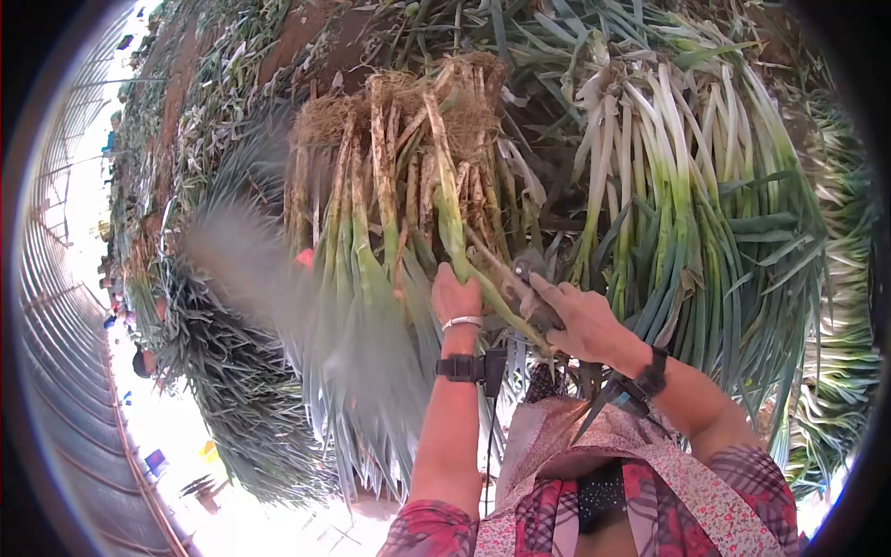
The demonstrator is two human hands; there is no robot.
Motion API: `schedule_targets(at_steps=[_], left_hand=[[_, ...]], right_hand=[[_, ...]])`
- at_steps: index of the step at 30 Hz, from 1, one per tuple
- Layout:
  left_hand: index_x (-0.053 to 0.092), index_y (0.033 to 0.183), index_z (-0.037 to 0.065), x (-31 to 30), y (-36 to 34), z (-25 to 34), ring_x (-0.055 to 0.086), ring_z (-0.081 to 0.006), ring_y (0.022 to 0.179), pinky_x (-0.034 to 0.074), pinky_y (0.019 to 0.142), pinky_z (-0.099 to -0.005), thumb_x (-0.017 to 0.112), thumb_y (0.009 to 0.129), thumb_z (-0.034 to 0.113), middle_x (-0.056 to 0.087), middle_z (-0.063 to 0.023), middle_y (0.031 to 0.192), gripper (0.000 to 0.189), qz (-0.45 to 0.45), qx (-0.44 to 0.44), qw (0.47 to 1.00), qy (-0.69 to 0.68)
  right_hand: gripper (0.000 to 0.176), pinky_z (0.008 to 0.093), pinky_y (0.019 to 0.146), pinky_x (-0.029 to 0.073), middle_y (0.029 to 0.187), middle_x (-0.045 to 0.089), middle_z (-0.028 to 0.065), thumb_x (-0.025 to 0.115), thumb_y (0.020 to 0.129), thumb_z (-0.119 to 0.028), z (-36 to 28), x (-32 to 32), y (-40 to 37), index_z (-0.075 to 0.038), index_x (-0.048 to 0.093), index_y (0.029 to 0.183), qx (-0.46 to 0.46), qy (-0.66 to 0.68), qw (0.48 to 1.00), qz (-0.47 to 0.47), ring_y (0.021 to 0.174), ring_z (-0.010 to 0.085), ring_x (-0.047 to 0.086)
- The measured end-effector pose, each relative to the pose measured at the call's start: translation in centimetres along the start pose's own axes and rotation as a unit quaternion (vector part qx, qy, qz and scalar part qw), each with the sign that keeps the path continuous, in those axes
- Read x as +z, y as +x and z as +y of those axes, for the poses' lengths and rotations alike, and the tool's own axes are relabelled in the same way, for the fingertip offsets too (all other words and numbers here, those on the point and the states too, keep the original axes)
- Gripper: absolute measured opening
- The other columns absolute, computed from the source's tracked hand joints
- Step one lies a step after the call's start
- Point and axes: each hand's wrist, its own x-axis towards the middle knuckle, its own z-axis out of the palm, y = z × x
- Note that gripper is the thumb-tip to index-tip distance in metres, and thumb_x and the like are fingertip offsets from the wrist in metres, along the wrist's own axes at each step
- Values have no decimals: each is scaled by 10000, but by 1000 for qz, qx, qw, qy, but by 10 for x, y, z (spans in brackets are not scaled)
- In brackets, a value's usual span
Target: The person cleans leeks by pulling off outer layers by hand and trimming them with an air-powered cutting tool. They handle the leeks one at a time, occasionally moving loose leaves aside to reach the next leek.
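My left hand [456, 297] is closed round the green part of a leek [446, 200], whose rooted end points up and away from me. To its right, my right hand [583, 320] is closed on a small dark tool [529, 278], partly hidden by the fingers, close beside the leek's lower stalk. Beyond my left hand lies a pile of unpeeled leeks [360, 200] with brown, dirty stems and tangled roots. On the right rests a pile of cleaned leeks [664, 167] with white and green stems.
Long green leaves [251, 399] are heaped at the left. More leeks [831, 306] line the far right. A curved, ribbed structure [70, 399] stands along the left edge. A blurred pale patch covers part of the left-centre view.
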Motion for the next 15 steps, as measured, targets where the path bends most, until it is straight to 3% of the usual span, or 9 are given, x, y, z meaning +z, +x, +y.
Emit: schedule_targets(at_steps=[4, 7, 10, 12, 15], left_hand=[[492, 865, -12, -13, -12, -16, 556, -482, 766, 440, 678, -499, 595, 682, 193, 588, -270, 765, 293, -9, -34, 999, -24], [508, 956, -25, -14, -17, -24, 576, -470, 798, 454, 704, -479, 612, 679, 185, 603, -277, 790, 362, 5, -35, 996, -82], [503, 1025, -35, -21, -22, -22, 593, -450, 820, 464, 722, -457, 632, 679, 186, 612, -281, 844, 430, -21, -59, 994, -88], [464, 1035, 37, -25, -28, -21, 579, -480, 796, 451, 707, -510, 597, 702, 157, 605, -276, 799, 378, -23, -21, 993, -112], [468, 1038, 38, -24, -34, -29, 585, -472, 790, 456, 697, -498, 597, 720, 162, 610, -265, 808, 365, -16, -7, 991, -134]], right_hand=[[815, 437, 618, 474, 889, 555, 154, 686, 679, -253, -13, 12, -13, -104, 344, 1404, -19, 3, 1000, 13, 735, 348, 594], [813, 440, 623, 475, 887, 558, 154, 686, 681, -251, -21, 19, -28, -90, 342, 1400, -28, -9, 999, -46, 740, 349, 595], [794, 440, 636, 481, 891, 560, 169, 673, 684, -232, -28, 19, -9, -64, 345, 1388, -26, -4, 1000, -4, 758, 358, 597], [787, 440, 635, 480, 893, 563, 174, 665, 687, -222, -30, 17, 9, -61, 344, 1387, -29, -4, 999, 19, 754, 362, 597], [774, 443, 635, 479, 896, 567, 184, 653, 690, -198, -28, 17, 38, -58, 345, 1386, -30, -15, 998, 52, 747, 367, 597]])
